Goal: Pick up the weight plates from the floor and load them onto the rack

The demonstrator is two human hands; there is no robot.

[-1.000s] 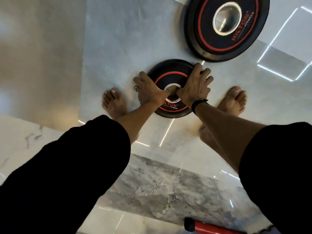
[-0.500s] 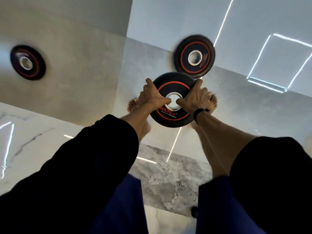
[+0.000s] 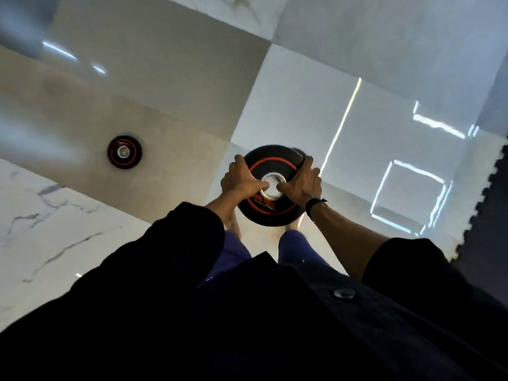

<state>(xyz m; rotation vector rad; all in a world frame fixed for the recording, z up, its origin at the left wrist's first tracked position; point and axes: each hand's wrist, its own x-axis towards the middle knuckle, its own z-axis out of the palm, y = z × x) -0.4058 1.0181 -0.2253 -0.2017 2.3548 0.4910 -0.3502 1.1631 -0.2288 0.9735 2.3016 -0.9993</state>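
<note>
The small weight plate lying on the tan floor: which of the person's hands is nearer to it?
Left. The left hand grips the held plate's side facing the small weight plate; the right hand grips the far side.

Both hands hold a black weight plate with red ring, clear of the floor. Left hand grips its left rim, right hand its right rim; thumbs at the metal hub. Second plate lies flat on tiled floor, well apart to the left. Dark mat at right edge.
</note>
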